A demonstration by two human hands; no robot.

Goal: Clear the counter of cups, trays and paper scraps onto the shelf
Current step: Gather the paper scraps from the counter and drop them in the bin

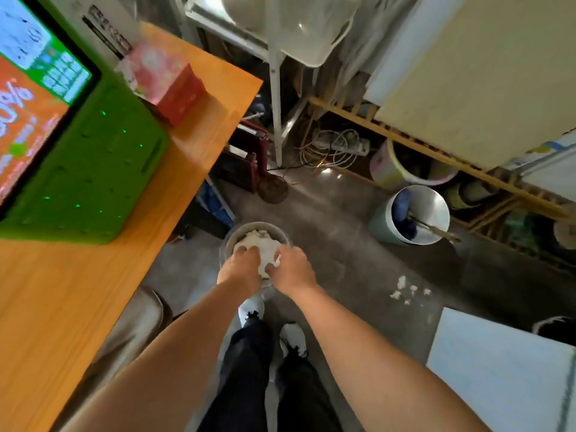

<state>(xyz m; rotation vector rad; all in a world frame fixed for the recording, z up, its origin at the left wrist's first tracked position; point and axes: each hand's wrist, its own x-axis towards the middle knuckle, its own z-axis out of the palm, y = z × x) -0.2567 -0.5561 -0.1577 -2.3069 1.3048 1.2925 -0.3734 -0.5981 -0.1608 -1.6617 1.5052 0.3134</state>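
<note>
A clear plastic cup (237, 233) stuffed with crumpled white paper (260, 241) hangs over the floor in front of me, off the counter's edge. My left hand (240, 268) grips its near left rim, fingers pressed into the paper. On the near right side, my right hand (291, 269) has its fingers on the same paper wad. Both hands hide the cup's lower half. The orange wooden counter (62, 307) runs along the left.
A green machine with a screen (84, 176) and a red-pink box (170, 85) stand on the counter. White paper scraps (408, 289) lie on the floor at right. A metal bucket (417, 213), cables (336, 146), a yellow rack (436, 151) and a white board (498, 369) crowd the right.
</note>
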